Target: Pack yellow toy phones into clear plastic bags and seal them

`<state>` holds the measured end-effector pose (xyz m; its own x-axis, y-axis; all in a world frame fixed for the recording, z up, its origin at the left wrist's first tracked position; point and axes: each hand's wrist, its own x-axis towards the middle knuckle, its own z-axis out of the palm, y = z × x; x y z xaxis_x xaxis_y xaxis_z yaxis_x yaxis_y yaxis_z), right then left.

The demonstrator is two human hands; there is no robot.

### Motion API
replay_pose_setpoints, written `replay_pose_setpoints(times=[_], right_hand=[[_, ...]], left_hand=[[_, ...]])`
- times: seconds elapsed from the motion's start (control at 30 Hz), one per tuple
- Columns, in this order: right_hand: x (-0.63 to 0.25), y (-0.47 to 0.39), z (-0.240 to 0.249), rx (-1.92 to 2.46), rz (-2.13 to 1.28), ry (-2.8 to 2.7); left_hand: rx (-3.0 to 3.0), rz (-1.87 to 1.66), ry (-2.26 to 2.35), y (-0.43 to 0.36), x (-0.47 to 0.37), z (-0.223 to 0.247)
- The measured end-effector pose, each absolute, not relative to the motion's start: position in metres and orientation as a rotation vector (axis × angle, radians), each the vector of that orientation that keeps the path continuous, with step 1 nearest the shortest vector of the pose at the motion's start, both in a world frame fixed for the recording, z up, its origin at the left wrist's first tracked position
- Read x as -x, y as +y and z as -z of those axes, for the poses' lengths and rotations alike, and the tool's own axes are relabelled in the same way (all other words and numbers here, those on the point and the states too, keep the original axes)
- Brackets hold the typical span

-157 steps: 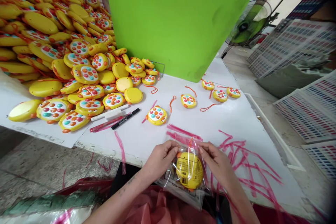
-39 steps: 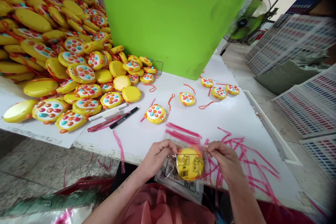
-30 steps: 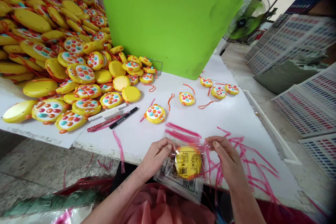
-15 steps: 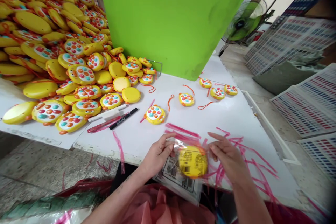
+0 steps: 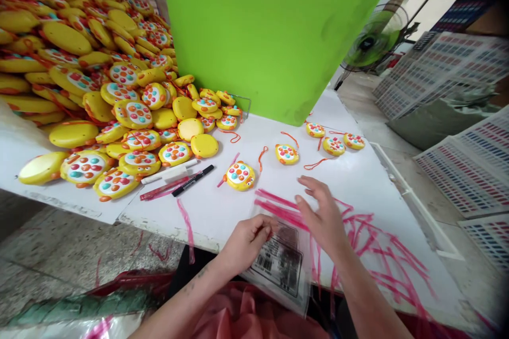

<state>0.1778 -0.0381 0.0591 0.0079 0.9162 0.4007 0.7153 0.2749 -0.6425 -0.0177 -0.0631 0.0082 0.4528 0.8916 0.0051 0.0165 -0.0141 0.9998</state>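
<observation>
White paper covers the table [image 5: 228, 209], and a tall, flat, bright green board [image 5: 258, 37] stands at its back. See-through plastic bags with black printing [image 5: 280, 265] lie at the front edge and stick out over it. The left hand [image 5: 252, 238] is curled over them; I cannot tell if its fingers pinch one. The right hand [image 5: 321, 214] has loose, spread fingers near long, thin pink plastic strips [image 5: 281, 213]. One round yellow toy with colored bumps [image 5: 239, 175] sits past the left hand.
</observation>
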Motion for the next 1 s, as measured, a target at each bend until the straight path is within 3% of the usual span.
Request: replay_pose_setpoints(times=[0.27, 0.43, 0.6, 0.73, 0.83, 1.0], right_hand=[[-0.099, 0.032, -0.036, 1.386, -0.385, -2.398], [-0.093, 0.046, -0.025, 1.344, -0.384, -2.43], [-0.131, 0.028, -0.033, 1.377, -0.674, -1.934], [-0.169, -0.01, -0.028, 1.24, -1.209, -1.077], [-0.188, -0.046, -0.019, 1.039, -1.316, -0.543], [-0.203, -0.078, -0.01, 0.673, -1.546, -0.318]], left_hand=[[-1.481, -0.87, 0.865, -0.064, 0.017, -0.003], [-1.504, -0.868, 0.887, -0.063, 0.016, -0.004], [-1.523, -0.857, 0.895, -0.065, 0.017, -0.005], [-1.593, -0.842, 0.939, -0.065, 0.017, -0.006], [-1.768, -0.793, 0.991, -0.061, 0.013, -0.01], [-2.242, -0.467, 1.101, -0.047, -0.008, -0.019]])
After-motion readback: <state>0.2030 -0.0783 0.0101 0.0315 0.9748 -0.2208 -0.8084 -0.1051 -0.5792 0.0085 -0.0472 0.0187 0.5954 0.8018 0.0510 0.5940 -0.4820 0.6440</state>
